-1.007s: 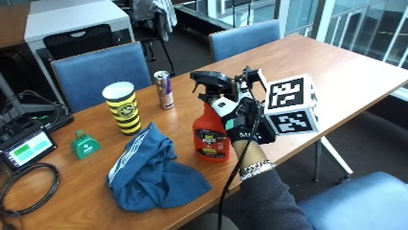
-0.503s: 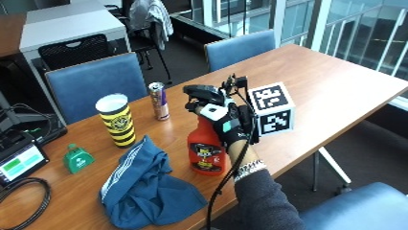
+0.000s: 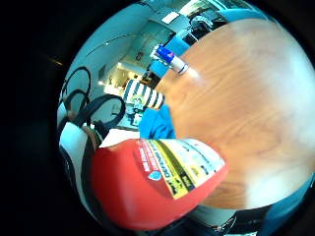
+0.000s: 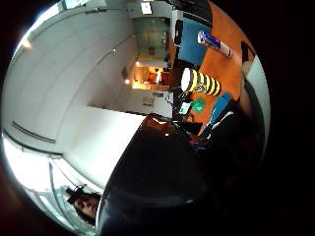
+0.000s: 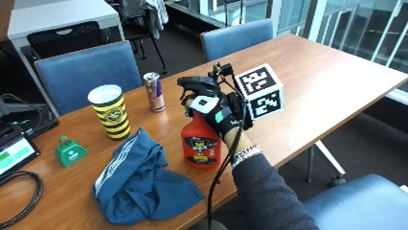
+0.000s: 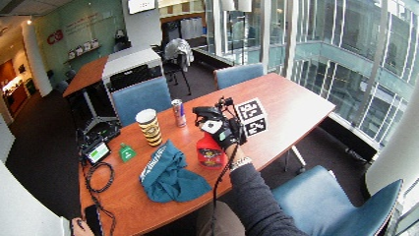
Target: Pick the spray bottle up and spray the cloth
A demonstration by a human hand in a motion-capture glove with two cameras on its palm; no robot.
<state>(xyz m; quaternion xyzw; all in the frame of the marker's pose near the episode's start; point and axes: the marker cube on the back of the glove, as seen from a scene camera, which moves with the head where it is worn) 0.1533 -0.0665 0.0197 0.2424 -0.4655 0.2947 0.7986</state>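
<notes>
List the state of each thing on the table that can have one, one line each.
spray bottle: upright, base on the table, gripped at the neck by the gloved right hand.
cloth: crumpled, lying flat beside the bottle, untouched.
striped cup: upright; contents cannot be seen.
drink can: upright; cannot tell if opened.
small screen: lit.
</notes>
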